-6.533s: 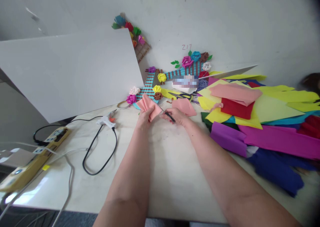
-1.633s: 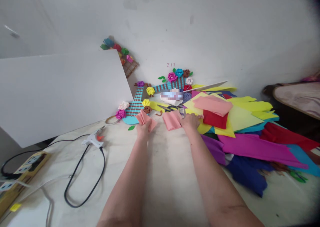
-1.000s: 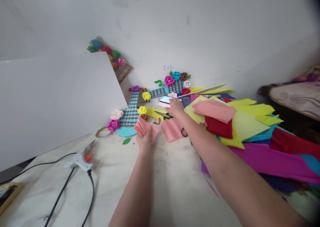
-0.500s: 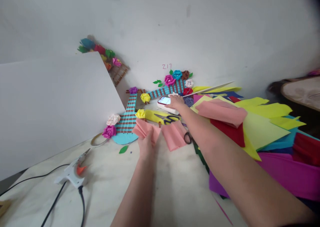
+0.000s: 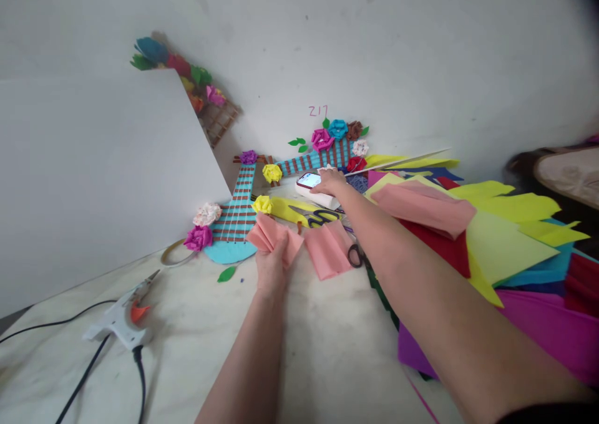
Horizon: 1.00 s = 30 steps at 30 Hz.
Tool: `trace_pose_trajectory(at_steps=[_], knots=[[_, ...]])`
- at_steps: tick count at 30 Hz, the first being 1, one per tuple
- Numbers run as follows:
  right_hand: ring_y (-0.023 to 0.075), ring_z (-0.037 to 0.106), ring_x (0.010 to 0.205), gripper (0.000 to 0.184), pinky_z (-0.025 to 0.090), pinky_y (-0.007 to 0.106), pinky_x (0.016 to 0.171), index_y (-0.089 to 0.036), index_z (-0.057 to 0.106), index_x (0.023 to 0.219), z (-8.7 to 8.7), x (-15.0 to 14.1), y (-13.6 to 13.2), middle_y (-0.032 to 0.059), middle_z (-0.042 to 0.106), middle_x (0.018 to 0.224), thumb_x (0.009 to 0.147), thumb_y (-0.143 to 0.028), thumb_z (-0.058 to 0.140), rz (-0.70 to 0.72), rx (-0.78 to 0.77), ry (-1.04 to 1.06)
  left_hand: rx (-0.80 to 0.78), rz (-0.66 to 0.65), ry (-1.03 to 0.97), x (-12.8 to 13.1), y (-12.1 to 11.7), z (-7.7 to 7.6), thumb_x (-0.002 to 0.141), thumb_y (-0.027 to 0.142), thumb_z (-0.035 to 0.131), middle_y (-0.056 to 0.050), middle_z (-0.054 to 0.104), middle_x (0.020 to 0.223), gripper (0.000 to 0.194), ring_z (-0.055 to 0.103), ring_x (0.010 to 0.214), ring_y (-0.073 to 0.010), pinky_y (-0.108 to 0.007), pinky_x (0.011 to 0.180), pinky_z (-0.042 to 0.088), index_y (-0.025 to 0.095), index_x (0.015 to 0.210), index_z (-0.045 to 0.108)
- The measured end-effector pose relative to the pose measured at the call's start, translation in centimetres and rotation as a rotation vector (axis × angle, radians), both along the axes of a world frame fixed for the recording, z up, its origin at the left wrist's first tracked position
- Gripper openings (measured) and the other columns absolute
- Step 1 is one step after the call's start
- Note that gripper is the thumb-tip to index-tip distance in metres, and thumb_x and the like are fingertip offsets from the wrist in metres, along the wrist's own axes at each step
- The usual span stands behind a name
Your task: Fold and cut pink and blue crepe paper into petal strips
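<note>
Pale table (image 5: 322, 355), white wall (image 5: 397, 68) behind. Our left hand (image 5: 272, 269) pinches folded salmon-pink paper (image 5: 264, 232) near blue guitar-shaped craft (image 5: 229, 254), likely to hold pleats together. Our right hand (image 5: 331, 182), half-curled, rests at lit, red-edged phone (image 5: 307, 181); whether gripping, we cannot tell.

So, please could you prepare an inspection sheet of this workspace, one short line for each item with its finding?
Surface: pale table, with some small dark specks.
Job's things: folded salmon paper, held; second salmon piece, lying creased on the table; lit phone, on a white object.
Clutter: coloured sheets piled at right; black-handled scissors across a yellow strip.
Grips: left grip pinches the folded salmon paper; right grip at the phone, exact contact unclear.
Cables: black cables at the white glue gun; their far ends are not visible.
Surroundings: white board at left; grey wall behind.
</note>
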State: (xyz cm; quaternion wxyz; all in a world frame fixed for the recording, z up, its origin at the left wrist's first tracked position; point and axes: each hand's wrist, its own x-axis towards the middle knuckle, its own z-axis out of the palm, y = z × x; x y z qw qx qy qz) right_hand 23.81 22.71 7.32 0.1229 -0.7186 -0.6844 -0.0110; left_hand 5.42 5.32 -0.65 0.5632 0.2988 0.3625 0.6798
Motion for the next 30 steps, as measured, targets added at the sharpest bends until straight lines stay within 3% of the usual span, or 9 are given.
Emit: trace_pose_trajectory(at_steps=[5, 8, 13, 16, 20, 23, 26, 30], knots=[[0.0320, 0.038, 0.121, 0.080, 0.030, 0.040, 0.095, -0.012, 0.042, 0.128, -0.1, 0.0, -0.4, 0.0188, 0.043, 0.132, 0.064, -0.055, 0.063, 0.001, -0.029, -0.007, 0.013, -0.032, -0.028, -0.1, 0.1, -0.1, 0.063, 0.030, 0.075, -0.009, 0.066, 0.103, 0.041, 0.063, 0.095, -0.0240, -0.033, 0.082, 0.052, 0.016, 0.100, 0.063], [0.0319, 0.034, 0.123, 0.071, 0.027, 0.042, 0.097, -0.012, 0.047, 0.126, 0.2, -0.7, -1.8, 0.0178, 0.043, 0.133, 0.072, -0.057, 0.055, 0.042, 0.053, -0.053, 0.034, -0.039, -0.056, -0.1, 0.1, -0.1, 0.062, 0.029, 0.076, -0.009, 0.067, 0.101, 0.043, 0.062, 0.095, -0.0241, -0.034, 0.084, 0.051, 0.015, 0.100, 0.062], [0.0295, 0.044, 0.115, 0.044, 0.029, 0.039, 0.095, -0.010, 0.060, 0.110, 1.3, -2.9, -6.6, 0.0165, 0.056, 0.119, 0.081, -0.040, 0.049, 0.150, 0.191, -0.133, 0.082, 0.017, -0.127, -0.3, 0.2, 0.1, 0.060, 0.026, 0.077, -0.009, 0.067, 0.101, 0.046, 0.062, 0.096, -0.0227, -0.033, 0.086, 0.050, 0.015, 0.102, 0.062], [0.0274, 0.056, 0.100, 0.039, 0.038, 0.036, 0.085, -0.011, 0.063, 0.106, 1.1, -4.5, -10.3, 0.0155, 0.063, 0.107, 0.082, -0.037, 0.047, 0.221, 0.094, -0.089, 0.077, 0.090, -0.171, -0.9, 0.2, 0.6, 0.061, 0.025, 0.076, -0.008, 0.067, 0.098, 0.042, 0.062, 0.097, -0.0216, -0.032, 0.085, 0.050, 0.016, 0.100, 0.063], [0.0223, 0.058, 0.097, 0.033, 0.040, 0.030, 0.083, -0.013, 0.065, 0.101, -1.3, -7.7, -15.8, 0.0130, 0.065, 0.104, 0.086, -0.024, 0.038, 0.390, 0.035, -0.016, 0.045, 0.177, -0.170, -1.7, 0.1, 1.3, 0.062, 0.027, 0.075, -0.008, 0.068, 0.088, 0.033, 0.064, 0.089, -0.0215, -0.029, 0.076, 0.052, 0.015, 0.090, 0.064], [0.0229, 0.056, 0.102, 0.035, 0.038, 0.033, 0.088, -0.012, 0.061, 0.108, -4.0, -10.6, -19.4, 0.0139, 0.062, 0.110, 0.086, -0.023, 0.037, 0.533, -0.032, 0.008, 0.049, 0.234, -0.108, -2.0, -0.2, 1.2, 0.060, 0.029, 0.075, -0.007, 0.068, 0.083, 0.033, 0.065, 0.081, -0.0199, -0.027, 0.071, 0.052, 0.014, 0.086, 0.064], [0.0252, 0.043, 0.120, 0.044, 0.027, 0.040, 0.102, -0.006, 0.048, 0.126, -6.3, -12.4, -21.8, 0.0175, 0.051, 0.127, 0.088, -0.024, 0.035, 0.649, -0.098, -0.023, -0.042, 0.327, 0.035, -2.4, -0.6, 0.8, 0.056, 0.034, 0.076, -0.006, 0.066, 0.072, 0.036, 0.064, 0.071, -0.0188, -0.027, 0.064, 0.051, 0.011, 0.081, 0.063], [0.0257, 0.029, 0.131, 0.052, 0.016, 0.047, 0.107, -0.008, 0.039, 0.134, -8.0, -12.0, -23.3, 0.0146, 0.039, 0.139, 0.090, -0.035, 0.033, 0.735, -0.088, -0.064, -0.083, 0.372, 0.126, -2.9, -1.6, 0.4, 0.054, 0.037, 0.076, -0.003, 0.062, 0.066, 0.038, 0.062, 0.065, -0.0165, -0.026, 0.060, 0.048, 0.011, 0.078, 0.062]])
